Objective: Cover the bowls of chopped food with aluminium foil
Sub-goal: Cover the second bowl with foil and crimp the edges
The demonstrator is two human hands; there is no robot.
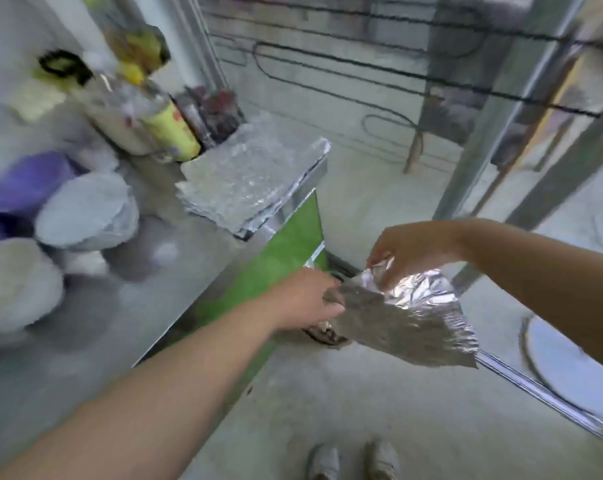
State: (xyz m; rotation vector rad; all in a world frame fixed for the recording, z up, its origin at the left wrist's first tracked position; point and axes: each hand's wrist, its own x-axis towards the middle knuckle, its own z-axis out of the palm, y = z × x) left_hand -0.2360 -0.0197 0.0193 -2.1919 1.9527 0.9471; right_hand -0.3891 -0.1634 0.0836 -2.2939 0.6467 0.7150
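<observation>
Aluminium foil sheet (407,320), crumpled and shiny, hangs in the air just beyond the edge of the steel table (147,306) and above the concrete floor (362,393). The left hand (307,299) pinches its left corner and the right hand (414,247) pinches its upper edge. A stack of foil sheets (248,178) lies at the table's corner, with blurred foil-covered bowls (85,213) to its left.

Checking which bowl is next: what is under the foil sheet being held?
Below the foil sheet, part of what looks like a bowl with dark contents shows at the sheet's left edge; the foil hides the rest of it.
</observation>
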